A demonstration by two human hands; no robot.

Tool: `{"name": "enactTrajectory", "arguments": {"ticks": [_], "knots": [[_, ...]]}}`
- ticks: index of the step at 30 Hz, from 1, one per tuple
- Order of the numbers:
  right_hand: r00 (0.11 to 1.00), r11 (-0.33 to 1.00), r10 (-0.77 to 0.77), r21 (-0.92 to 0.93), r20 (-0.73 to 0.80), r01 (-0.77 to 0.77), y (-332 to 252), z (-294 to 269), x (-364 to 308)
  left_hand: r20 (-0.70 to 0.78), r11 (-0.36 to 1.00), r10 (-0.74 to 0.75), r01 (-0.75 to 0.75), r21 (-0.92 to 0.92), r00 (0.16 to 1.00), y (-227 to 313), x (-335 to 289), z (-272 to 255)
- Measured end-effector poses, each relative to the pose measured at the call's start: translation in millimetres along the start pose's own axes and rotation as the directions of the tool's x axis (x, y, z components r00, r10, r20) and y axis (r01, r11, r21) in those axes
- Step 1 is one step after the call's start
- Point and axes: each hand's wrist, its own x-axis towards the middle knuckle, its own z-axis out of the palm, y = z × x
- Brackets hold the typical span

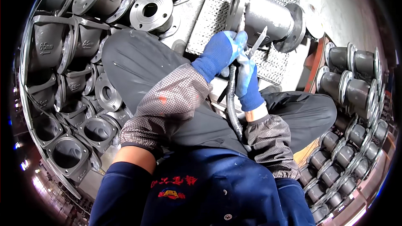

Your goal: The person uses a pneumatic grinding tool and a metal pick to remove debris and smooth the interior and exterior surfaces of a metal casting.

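Note:
In the head view, a grey cast-metal flanged pipe fitting point(268, 19) lies on its side at the top centre. My left hand point(222, 52), in a blue knitted glove with a paler coated palm, is closed beside the fitting's left flange. My right hand point(247, 79), gloved alike, is closed just below and to the right. Both seem to grip a hand tool fed by a grey ribbed hose point(231, 104), whose body is mostly hidden by the gloves. From between the hands a pale pointed strip point(258, 41) slants up, close to the fitting's barrel.
Beneath the fitting is a textured metal plate point(209, 14). Grey castings point(90, 39) with square and round flanges are stacked at the left. More flanged fittings point(360, 92) stand in rows at the right. My bent legs point(138, 67) flank the work.

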Motion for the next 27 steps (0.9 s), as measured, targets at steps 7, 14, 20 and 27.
{"name": "enactTrajectory", "arguments": {"ticks": [7, 14, 20, 27], "knots": [[0.99, 0.997, -0.01, -0.079, 0.144, 0.021, 1.9, -14.7, 4.8, -0.026, 1.0, 0.0, 0.0, -0.017, 1.0, -9.4, 1.2, 7.9], [0.978, 0.995, 0.096, -0.012, 0.183, -0.095, -12.6, -27.7, 11.4, -0.082, 0.995, 0.056, -0.062, -0.077, 0.995, -14.9, 2.3, 15.0], [0.971, 0.995, 0.097, -0.031, 0.218, -0.092, -26.9, -34.9, 8.5, 0.042, 0.947, -0.066, 0.076, -0.313, 0.997, 4.9, -15.3, 19.2], [0.734, 0.924, 0.207, 0.118, 0.647, -0.364, -58.1, -43.2, -11.9, 0.525, 0.749, 0.183, 0.228, -0.622, 0.831, 24.6, -34.3, -1.2]]}}
